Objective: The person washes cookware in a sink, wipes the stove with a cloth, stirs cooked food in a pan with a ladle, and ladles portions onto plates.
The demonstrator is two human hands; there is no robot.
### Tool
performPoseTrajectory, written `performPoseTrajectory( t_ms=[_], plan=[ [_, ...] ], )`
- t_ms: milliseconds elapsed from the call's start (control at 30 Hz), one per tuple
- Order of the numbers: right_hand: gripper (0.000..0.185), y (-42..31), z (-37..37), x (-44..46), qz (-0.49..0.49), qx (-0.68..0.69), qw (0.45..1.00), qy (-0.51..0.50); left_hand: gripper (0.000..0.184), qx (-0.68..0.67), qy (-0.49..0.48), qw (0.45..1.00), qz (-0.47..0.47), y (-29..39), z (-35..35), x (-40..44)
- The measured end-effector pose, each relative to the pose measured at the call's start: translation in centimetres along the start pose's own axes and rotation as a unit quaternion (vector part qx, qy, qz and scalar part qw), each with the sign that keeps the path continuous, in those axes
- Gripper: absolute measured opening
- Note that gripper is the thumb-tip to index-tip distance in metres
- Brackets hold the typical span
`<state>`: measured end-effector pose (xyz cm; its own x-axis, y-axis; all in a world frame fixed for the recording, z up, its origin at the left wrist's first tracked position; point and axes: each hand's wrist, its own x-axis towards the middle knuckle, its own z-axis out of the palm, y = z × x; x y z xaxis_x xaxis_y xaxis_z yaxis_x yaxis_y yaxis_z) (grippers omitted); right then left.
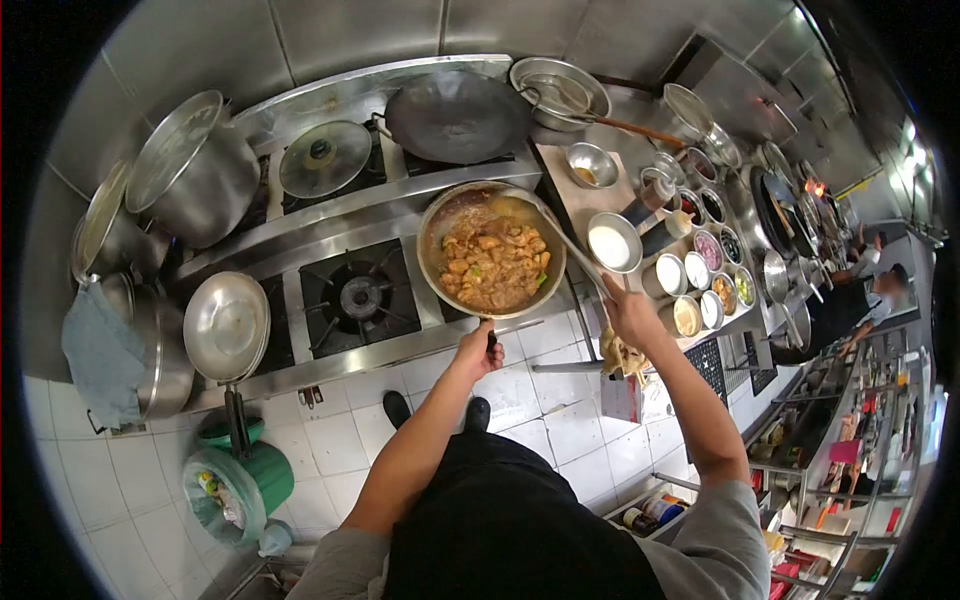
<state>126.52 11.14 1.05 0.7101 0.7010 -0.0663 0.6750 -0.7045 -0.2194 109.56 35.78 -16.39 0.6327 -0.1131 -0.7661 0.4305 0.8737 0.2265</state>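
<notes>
My left hand (480, 352) is closed round the dark handle of a frying pan (430, 262) on the front of the stove. Inside the pan, chunks of browned meat (490, 265) lie in brown sauce with a few green bits. My right hand (632, 315) grips the long metal handle of what looks like a ladle (572, 248). Its head is at the pan's upper right, partly lost in the sauce. Close to my right hand stands a metal bowl of white liquid or powder (612, 245).
Left of the pan is a bare burner (360, 298). Behind sit a wok (458, 115) and a glass lid (325, 160). Several ingredient tubs (685, 318) crowd the right counter. Stacked pans (227, 325) overhang the stove edge above a green bin (265, 480). A person (850, 310) stands far right.
</notes>
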Motion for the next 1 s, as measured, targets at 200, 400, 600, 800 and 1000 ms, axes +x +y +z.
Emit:
performPoseTrajectory(
  t_ms=[200, 400, 600, 800, 1000],
  plan=[
    [0.045, -0.5, 12.4, -3.4, 0.078, 0.044, 0.994, 0.06, 0.029, 0.049, 0.01, 0.999, -0.002, 0.8, 1.1, 0.3],
    [0.019, -11.5, 10.1, -4.1, 0.372, 0.739, 0.554, -0.097, 0.024, 0.093, 0.012, 0.995, -0.026, 1.8, 0.4, 1.1],
    [0.052, -11.2, 4.0, -5.8, 0.281, 0.477, 0.83, -0.075, 0.025, 0.111, 0.019, 0.993, -0.024, 2.6, -0.3, 0.4],
    [0.055, -9.8, 1.5, -7.8, 0.165, 0.306, 0.938, -0.006, 0.023, 0.088, 0.029, 0.995, -0.033, 2.7, 0.2, 0.3],
    [0.053, -9.7, -0.5, -10.5, 0.153, 0.311, 0.938, 0.023, 0.017, 0.052, -0.034, 0.997, -0.039, 2.6, -0.7, 1.5]
  ],
)
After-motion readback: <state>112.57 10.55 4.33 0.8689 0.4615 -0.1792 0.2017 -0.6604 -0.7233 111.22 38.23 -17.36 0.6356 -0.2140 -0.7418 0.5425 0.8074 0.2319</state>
